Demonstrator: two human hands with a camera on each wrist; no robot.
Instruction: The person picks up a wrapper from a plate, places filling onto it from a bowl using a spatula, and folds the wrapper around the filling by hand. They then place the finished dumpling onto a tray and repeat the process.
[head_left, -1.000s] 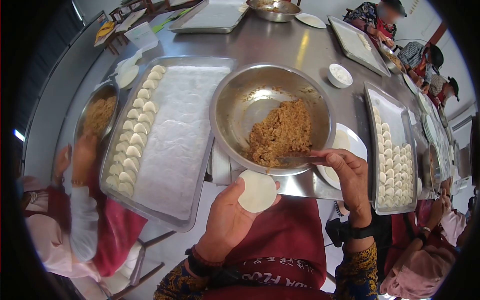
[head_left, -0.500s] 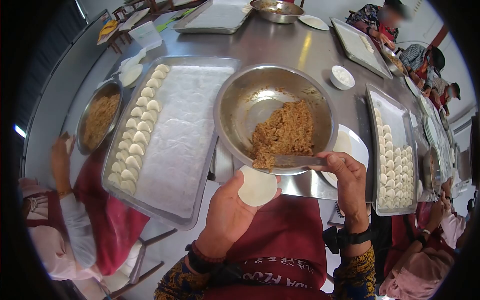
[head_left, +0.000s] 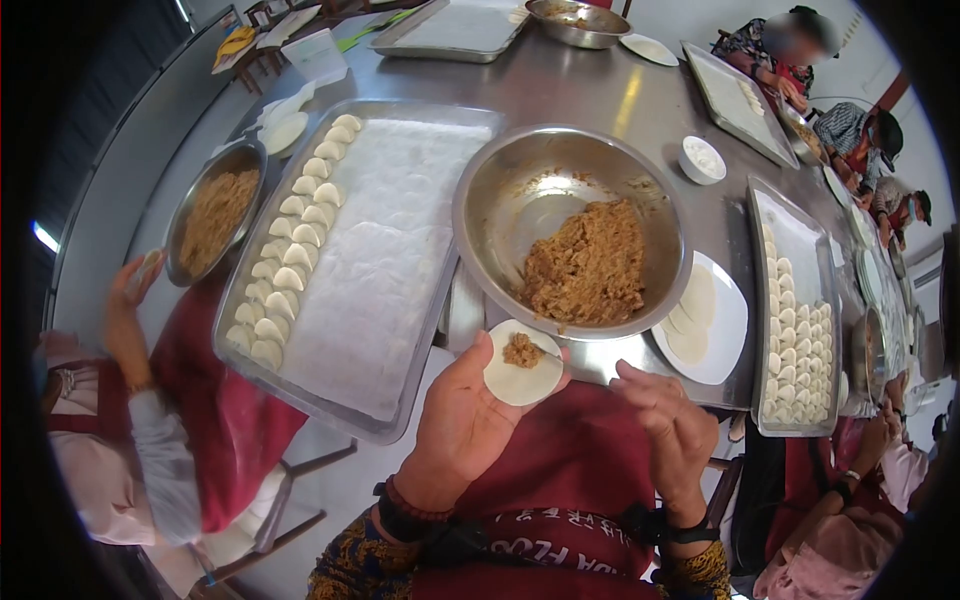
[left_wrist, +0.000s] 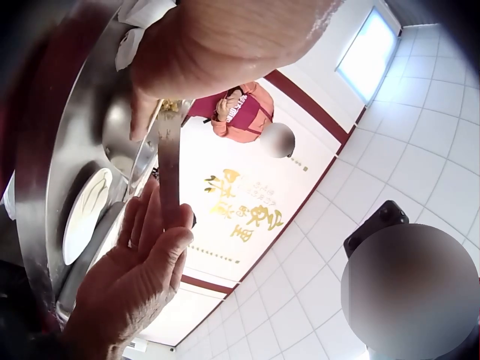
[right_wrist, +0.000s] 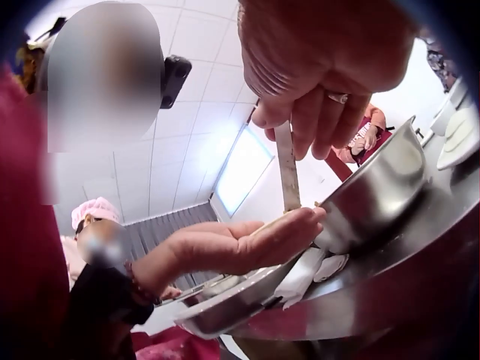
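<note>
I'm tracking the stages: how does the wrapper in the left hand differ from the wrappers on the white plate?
The wrapper on the left hand carries a lump of filling and lies alone; the wrappers on the white plate are bare and overlap. Both are pale round discs.

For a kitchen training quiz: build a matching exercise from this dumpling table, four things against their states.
Things:
1 round wrapper
2 middle steel bowl
3 wide tray left of it
4 metal spatula

States:
a heap of brown filling inside
b on the left hand, a filling dab on top
c gripped by the right hand
d folded dumplings along one edge

Pairs: 1-b; 2-a; 3-d; 4-c
</note>
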